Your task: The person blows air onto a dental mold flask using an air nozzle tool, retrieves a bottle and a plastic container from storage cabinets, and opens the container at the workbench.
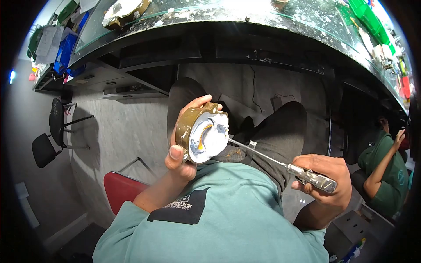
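My left hand (177,160) is closed around a brass-coloured dental flask half (186,125), tilted so its open side faces right. White plaster (218,139) fills the flask, with a curved orange-yellow strip (205,136) set in it. Wrapped in my right hand (333,175) is a silvery metal tool (313,177) with a long, thin shaft (258,152). The shaft's tip reaches the right edge of the plaster; whether it touches cannot be made out. Both hands are above my lap.
Ahead runs a glass-topped workbench (210,19) spotted with white residue, bearing another plaster-filled flask part (125,12) and a green bin (370,22). A co-worker in a green shirt (386,175) sits at right. A red chair (125,190) and a black chair (46,147) stand left.
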Motion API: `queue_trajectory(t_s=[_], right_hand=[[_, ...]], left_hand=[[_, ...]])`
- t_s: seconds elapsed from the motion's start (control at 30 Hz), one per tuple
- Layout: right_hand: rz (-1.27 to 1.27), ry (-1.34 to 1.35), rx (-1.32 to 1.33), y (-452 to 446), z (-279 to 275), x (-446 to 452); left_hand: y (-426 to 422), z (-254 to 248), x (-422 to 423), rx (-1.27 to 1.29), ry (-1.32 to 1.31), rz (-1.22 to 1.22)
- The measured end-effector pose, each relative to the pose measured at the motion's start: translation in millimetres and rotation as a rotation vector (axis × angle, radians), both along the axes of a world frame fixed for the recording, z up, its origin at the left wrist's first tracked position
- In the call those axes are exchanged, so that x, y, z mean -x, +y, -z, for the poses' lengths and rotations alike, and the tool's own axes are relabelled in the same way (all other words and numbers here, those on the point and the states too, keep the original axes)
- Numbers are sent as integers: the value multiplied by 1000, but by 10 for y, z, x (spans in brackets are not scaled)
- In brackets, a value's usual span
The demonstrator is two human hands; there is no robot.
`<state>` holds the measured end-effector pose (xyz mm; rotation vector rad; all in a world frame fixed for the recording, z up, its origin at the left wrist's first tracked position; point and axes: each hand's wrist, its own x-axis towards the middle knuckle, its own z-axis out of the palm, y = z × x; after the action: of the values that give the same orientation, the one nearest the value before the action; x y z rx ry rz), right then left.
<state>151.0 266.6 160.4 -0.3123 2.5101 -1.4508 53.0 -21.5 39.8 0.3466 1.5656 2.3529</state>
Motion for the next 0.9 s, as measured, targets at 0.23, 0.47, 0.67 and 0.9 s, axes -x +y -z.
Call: queue_trajectory(t_s=[0.23,0.47,0.67,0.9], right_hand=[[41,11,10,-36,43,-15],[71,19,15,-59,55,-31],[89,23,11,-50,79,-54],[34,28,21,-24,65,-29]], left_hand=[[-12,-9,-28,30,9,-4],[-17,-38,-41,39,12,12],[-2,-95,-64,53,-14,2],[-3,-134,-66,19,-64,13]])
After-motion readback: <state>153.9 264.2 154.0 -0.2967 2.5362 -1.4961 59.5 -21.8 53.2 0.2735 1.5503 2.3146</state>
